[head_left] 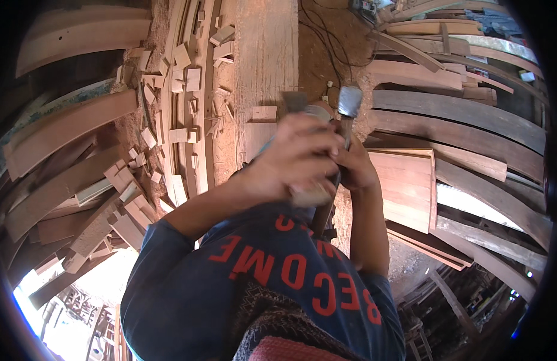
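Observation:
In front of my chest both hands are close together, each closed around a tool. My left hand [302,147], smeared by motion, grips a chisel; its dull flat blade [295,101] points away from me and a pale wooden handle end [310,195] shows below the fingers. My right hand [357,165], just beside it, is wrapped round a tool with a broad shiny metal end [349,101] and a dark shaft; its exact kind is unclear. Beyond my left hand, a small wooden block [264,113] rests on a wide pale plank [266,54].
Small wood offcuts [182,78] lie scattered over long strips at the left. Curved boards [80,120] are stacked at far left, more boards [459,114] at the right. Dark cables [332,42] run across the sawdust-covered ground. A wooden panel [402,186] stands near my right arm.

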Available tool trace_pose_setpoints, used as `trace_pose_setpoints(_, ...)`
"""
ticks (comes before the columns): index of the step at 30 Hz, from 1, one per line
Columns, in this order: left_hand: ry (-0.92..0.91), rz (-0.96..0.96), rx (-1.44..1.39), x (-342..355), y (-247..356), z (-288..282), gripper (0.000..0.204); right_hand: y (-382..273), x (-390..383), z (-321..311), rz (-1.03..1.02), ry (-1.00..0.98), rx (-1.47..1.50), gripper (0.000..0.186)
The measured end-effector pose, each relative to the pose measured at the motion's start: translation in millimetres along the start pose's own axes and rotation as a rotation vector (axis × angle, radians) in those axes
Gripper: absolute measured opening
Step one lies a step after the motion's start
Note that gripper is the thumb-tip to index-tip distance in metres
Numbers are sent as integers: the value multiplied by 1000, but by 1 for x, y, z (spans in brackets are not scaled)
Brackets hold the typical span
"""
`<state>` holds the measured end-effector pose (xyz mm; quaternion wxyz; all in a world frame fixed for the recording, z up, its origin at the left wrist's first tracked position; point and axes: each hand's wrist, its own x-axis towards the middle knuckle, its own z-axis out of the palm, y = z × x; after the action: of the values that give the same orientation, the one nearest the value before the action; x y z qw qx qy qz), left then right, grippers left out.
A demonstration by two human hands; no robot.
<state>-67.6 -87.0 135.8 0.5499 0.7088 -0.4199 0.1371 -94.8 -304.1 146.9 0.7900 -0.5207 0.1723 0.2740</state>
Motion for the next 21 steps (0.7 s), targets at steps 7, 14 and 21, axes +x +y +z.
trace_pose_setpoints(7, -277, -571, 76, -11, -21, 44, 51, -3, -27, -53, -116, 201, 241, 29)
trace_pose_setpoints(14, -760, -652, 696, -76, -127, 54, 34, -17, -42, -172, -159, 287, 297, 32)
trace_pose_setpoints(21, -1093, -641, 731, -52, -150, 68, 28, -33, -80, -272, -134, 361, 276, 33)
